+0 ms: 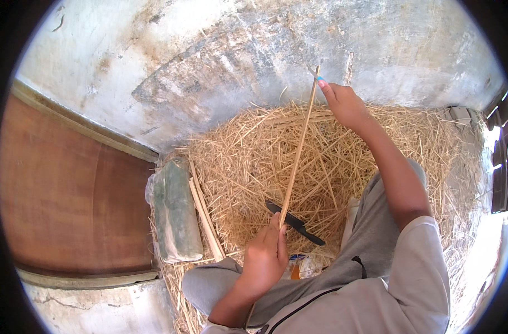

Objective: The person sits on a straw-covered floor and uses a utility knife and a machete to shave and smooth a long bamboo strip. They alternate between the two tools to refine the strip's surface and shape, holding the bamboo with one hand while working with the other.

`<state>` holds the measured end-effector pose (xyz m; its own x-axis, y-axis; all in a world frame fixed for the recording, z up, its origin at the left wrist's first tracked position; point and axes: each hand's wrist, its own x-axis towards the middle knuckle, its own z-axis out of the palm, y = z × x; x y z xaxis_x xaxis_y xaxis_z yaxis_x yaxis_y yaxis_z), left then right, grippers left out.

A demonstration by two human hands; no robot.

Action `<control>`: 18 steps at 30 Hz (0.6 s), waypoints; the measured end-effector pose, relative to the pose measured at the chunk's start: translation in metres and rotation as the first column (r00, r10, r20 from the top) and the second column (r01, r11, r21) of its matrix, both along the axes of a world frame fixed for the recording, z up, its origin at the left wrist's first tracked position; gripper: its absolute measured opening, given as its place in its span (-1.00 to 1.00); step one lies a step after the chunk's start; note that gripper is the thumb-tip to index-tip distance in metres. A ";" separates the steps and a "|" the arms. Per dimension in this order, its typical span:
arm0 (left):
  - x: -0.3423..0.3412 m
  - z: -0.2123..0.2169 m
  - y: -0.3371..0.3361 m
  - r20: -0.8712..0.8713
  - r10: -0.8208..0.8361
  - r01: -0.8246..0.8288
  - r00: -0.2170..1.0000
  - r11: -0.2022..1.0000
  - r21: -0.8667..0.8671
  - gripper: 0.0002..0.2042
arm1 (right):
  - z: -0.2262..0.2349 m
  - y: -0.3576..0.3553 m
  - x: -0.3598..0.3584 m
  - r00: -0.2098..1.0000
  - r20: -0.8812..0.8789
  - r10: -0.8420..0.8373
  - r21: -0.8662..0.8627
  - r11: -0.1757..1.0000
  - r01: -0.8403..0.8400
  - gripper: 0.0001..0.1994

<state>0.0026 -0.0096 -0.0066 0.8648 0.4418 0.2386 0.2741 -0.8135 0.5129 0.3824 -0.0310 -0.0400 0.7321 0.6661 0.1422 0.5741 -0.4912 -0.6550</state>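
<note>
A long, thin pale bamboo or wooden strip [299,145] slants away from me. Its near end is in my left hand [265,253], the fingers closed around it above my lap. At the far end, my right hand [347,106] is closed on a small knife [314,73] with a bit of blue at its handle. That knife's narrow blade crosses the strip close to its tip; the rest of the handle is hidden in my fist. Beneath the strip, near my left hand, a larger black-handled knife [304,230] with a dark blade lies on the shavings.
Straw-like shavings [343,161] cover the floor around my crossed legs. To the left lie a thick greenish cylinder [177,217] and several pale strips [205,214]. A brown wooden panel [76,189] stands beyond them. The stained wall [220,72] rises just behind the strip's far end.
</note>
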 end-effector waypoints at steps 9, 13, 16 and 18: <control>-0.002 0.002 0.005 0.107 0.029 -0.028 0.994 1.000 -0.012 -0.70 | 0.021 -0.018 -0.040 0.934 0.151 0.324 -0.057 0.946 -0.319 -0.35; -0.003 0.012 0.003 0.076 0.026 -0.026 0.997 1.000 0.005 -0.70 | 0.036 -0.012 -0.030 0.983 0.122 0.134 -0.011 0.991 -0.134 -0.32; -0.003 0.006 0.000 0.053 -0.032 0.030 0.998 0.999 0.025 -0.68 | 0.029 -0.006 -0.010 0.998 0.018 -0.062 0.057 0.996 0.061 -0.30; -0.003 0.006 -0.001 0.052 -0.058 0.057 0.997 0.998 0.027 -0.67 | 0.022 -0.011 0.002 0.987 0.118 -0.108 0.141 0.986 0.091 -0.29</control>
<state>-0.0003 -0.0110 -0.0005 0.8746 0.3848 0.2949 0.1994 -0.8400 0.5047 0.3845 -0.0424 -0.0178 0.7645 0.5598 0.3195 0.6081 -0.4621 -0.6455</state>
